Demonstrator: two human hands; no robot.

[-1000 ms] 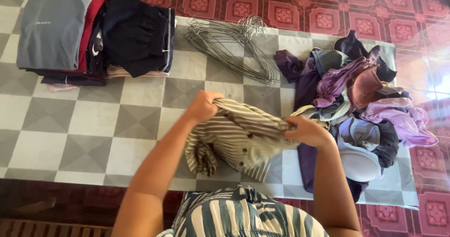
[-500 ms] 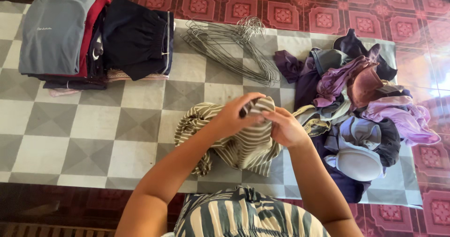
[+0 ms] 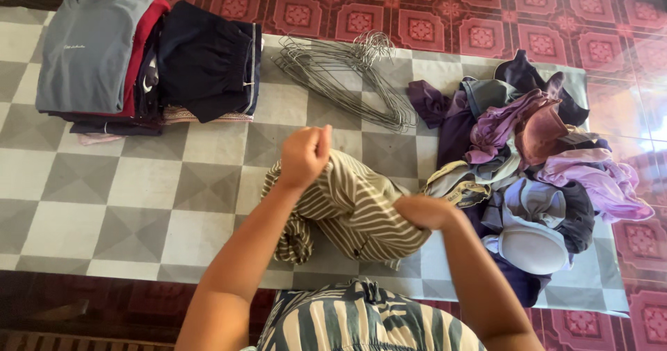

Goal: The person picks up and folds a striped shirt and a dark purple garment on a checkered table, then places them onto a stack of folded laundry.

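A striped shirt (image 3: 351, 209) is held up off the mat (image 3: 104, 191), gripped at both ends. The left hand (image 3: 304, 155) is clenched into a fist on the shirt's upper edge, raised above the middle of the mat. The right hand (image 3: 425, 211) is closed tight on the cloth lower down, nearer the mat's near edge. Between the two fists the fabric is stretched on a slant, and the rest is left bunched and drooping onto the mat below the left forearm, close to the near edge.

At the mat's far left corner, a folded stack (image 3: 142, 56) is seen: a grey top lies uppermost on the left, red cloth beneath it, dark garments just beside it on the right. Along the far edge, about midway, a bundle of wire hangers (image 3: 344, 73) is laid flat, well apart from both hands. At the right end of the mat, a loose pile (image 3: 531, 163) of purple, lilac, brown and grey clothes is heaped, its nearest pieces just beside the right hand. Red patterned floor tiles (image 3: 486, 18) are visible beyond the far edge.
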